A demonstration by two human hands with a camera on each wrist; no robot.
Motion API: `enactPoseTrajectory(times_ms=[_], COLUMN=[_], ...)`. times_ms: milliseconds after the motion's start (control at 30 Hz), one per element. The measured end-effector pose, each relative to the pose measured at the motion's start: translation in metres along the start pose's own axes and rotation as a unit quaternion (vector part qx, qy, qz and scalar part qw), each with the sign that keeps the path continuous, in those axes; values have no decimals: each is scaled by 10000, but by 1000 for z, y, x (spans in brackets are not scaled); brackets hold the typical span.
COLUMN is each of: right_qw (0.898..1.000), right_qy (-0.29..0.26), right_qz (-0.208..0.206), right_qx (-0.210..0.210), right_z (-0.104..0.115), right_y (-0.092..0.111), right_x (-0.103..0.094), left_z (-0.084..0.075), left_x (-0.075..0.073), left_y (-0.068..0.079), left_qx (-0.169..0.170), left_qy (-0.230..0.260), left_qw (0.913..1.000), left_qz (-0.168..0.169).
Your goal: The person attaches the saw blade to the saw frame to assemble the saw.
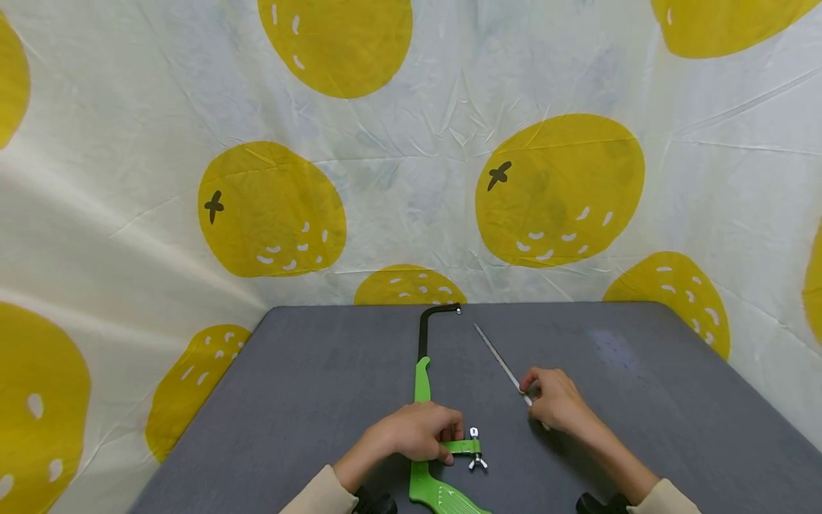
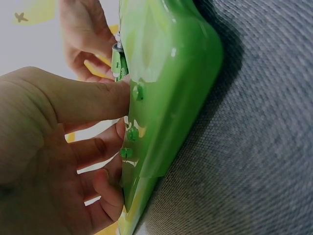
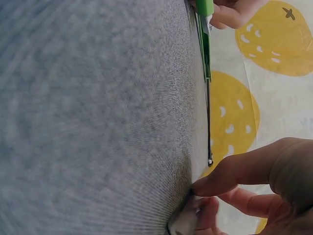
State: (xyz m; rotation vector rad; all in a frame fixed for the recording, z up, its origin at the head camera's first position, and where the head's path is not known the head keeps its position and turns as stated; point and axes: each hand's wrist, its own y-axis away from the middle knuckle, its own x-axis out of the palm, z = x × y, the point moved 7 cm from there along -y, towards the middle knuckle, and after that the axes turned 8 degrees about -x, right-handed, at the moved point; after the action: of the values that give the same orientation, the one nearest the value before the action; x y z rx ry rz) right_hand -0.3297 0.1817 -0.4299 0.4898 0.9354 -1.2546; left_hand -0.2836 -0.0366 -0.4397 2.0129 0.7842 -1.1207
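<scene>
A hacksaw frame (image 1: 422,382) with a green handle and a black bent front arm (image 1: 423,335) lies lengthwise on the table. My left hand (image 1: 417,432) grips its green middle from above; in the left wrist view the thumb presses the green body (image 2: 171,93) and the fingers curl against its edge. Just right of that hand, a green blade holder (image 1: 464,447) sticks out with a silver wing nut (image 1: 478,462). A thin, loose hacksaw blade (image 1: 497,357) slants across the table. My right hand (image 1: 557,400) pinches its near part between thumb and fingers; the far end points away.
The grey table (image 1: 334,371) ends at a back edge against a hanging sheet (image 1: 411,193) printed with yellow fruit. Dark wrist straps (image 1: 379,503) show at the bottom, by the light sleeves (image 1: 324,494).
</scene>
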Motion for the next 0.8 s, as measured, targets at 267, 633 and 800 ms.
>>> enactPoseTrajectory(times_ms=[267,633,800], right_qw=[9991,9981,9936], right_qy=[-199,-363,-713], right_qz=[195,462,860], right_qx=[332,172,-164], right_z=[-2,-2,-4], right_y=[1,-2,-1], right_x=[3,6,6], left_z=[-1,-1,0], left_x=[0,2,2], left_y=[0,0,-1], left_qx=[-21,-56,-47], left_qy=[1,-5,-30], left_qw=[10000,10000,10000], left_qz=[30,-1,-26])
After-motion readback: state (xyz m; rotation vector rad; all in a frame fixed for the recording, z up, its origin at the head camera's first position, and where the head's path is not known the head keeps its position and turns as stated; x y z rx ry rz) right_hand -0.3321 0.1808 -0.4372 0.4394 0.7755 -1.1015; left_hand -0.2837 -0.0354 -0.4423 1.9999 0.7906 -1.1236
